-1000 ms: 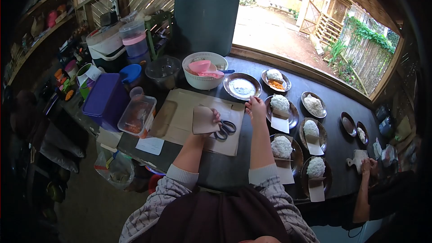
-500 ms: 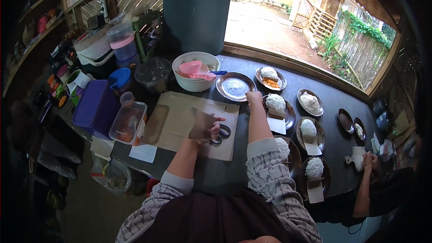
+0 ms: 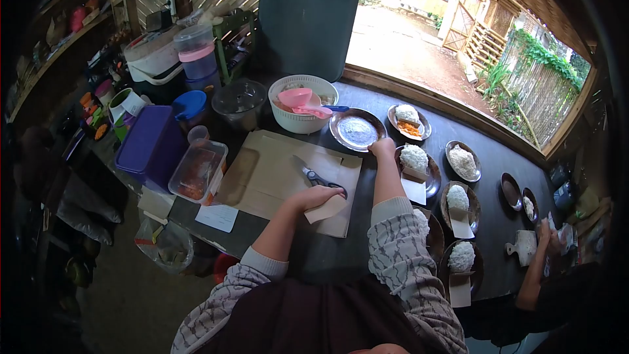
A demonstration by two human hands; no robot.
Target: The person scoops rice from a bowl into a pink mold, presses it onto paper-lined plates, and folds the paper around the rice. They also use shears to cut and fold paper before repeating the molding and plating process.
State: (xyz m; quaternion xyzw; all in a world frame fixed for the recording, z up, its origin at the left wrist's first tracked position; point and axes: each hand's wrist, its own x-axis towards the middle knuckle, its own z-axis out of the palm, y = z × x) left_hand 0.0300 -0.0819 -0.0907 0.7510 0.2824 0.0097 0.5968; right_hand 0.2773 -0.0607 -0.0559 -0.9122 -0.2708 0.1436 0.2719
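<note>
My left hand (image 3: 318, 198) is closed around a piece of brown paper (image 3: 327, 210) and touches the handles of black scissors (image 3: 321, 181), which lie on flat brown sheets (image 3: 262, 157). At the rim of a round metal-toned plate (image 3: 358, 129), my right hand (image 3: 382, 147) is closed; whether its fingers grip the rim or something else, I cannot make out. Just right of that hand is a plate of white rice (image 3: 414, 157) with a folded paper against it.
A white basket (image 3: 303, 121) with pink scoops stands behind the sheets. Left are a purple container (image 3: 147, 147) and a clear box (image 3: 198, 174). Several rice plates fill the right side. Another person's hands (image 3: 546, 235) are at the far right by a white board (image 3: 524, 248).
My left hand has turned over and come down onto the scissors, with the paper lowered in it. The view has shifted, so the scene sits further right. My right hand stays by the plate.
</note>
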